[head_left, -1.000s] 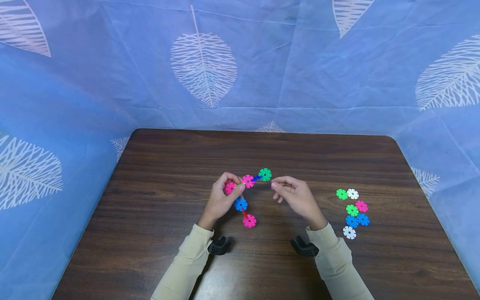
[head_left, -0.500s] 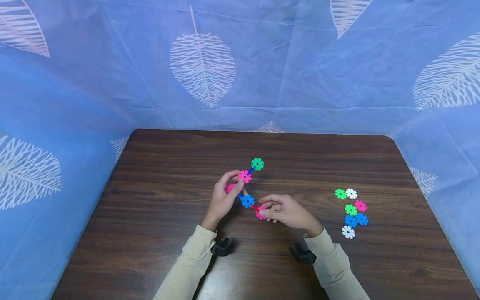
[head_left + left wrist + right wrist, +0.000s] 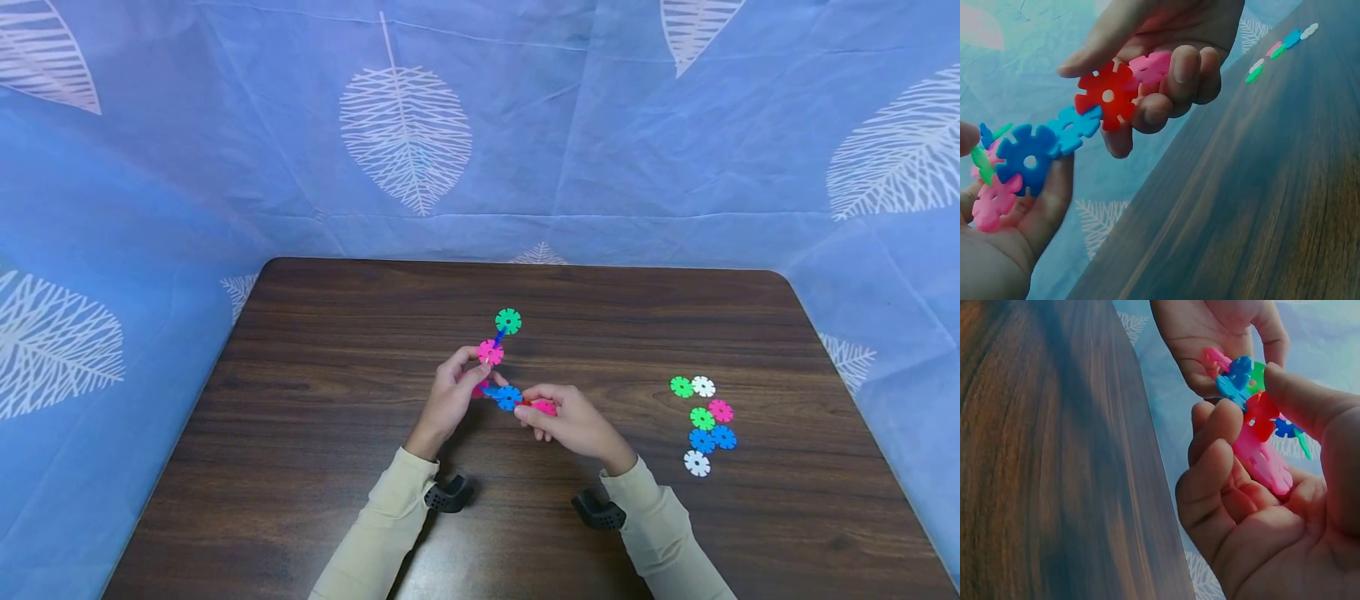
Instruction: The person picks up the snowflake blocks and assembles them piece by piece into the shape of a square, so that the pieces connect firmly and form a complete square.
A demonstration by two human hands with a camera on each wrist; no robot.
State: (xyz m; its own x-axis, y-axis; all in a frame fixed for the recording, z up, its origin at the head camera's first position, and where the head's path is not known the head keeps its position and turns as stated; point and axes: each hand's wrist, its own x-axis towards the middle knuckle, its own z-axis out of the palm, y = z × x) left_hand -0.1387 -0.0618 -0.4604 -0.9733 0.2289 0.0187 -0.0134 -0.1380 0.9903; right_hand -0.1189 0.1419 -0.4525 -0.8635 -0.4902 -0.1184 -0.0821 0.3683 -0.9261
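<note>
left hand [image 3: 448, 402] pinches the slotted-disc chain [image 3: 509, 397], right hand [image 3: 576, 422] clasps its pink end disc [image 3: 1263, 462]; likely adjusting, next needing steadiness.

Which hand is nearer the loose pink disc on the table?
Right. The right hand, gripping the linked chain, is left of the loose pink disc; the left hand, also on the chain, lies farther left.

Blue cloth [image 3: 540, 150] (wht leaf prints [image 3: 406, 137], some cropped) | brn tbl [image 3: 337, 325], prob. wood

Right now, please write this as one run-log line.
left grip: holds disc chain | right grip: holds chain's red-pink end | loose discs: on table
</note>
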